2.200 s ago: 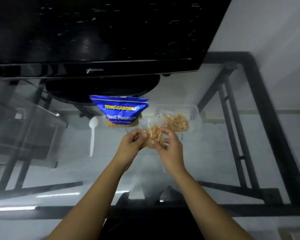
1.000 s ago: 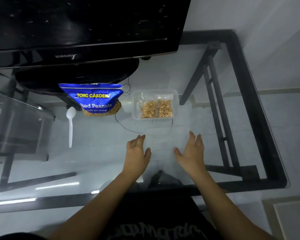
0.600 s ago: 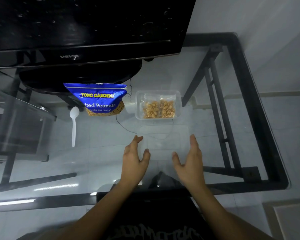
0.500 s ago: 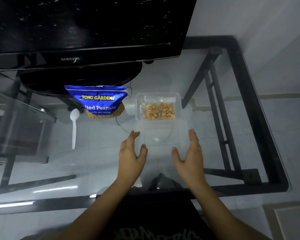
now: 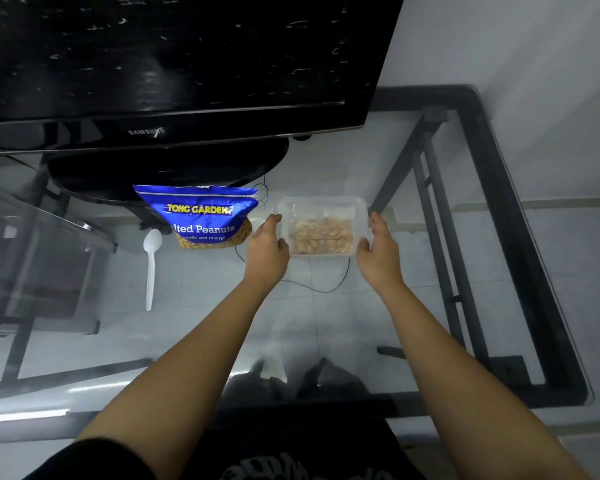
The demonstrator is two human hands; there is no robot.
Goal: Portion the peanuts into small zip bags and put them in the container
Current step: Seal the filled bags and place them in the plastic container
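Left hand [image 5: 266,244] and right hand [image 5: 378,247], earlier spread near the body, now press a clear lid [image 5: 321,206] onto the container [image 5: 359,252] between them, over the bagged peanuts [image 5: 322,234]; portioning looks finished.

Spoon [image 5: 150,261] left of peanut bag [image 5: 201,218], container [image 5: 321,226] right

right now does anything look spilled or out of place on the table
Nothing stands out. The peanut bag stands upright, the white spoon lies beside it, and no loose peanuts show on the glass table. Both hands, left hand and right hand, flank the clear container holding bagged peanuts.
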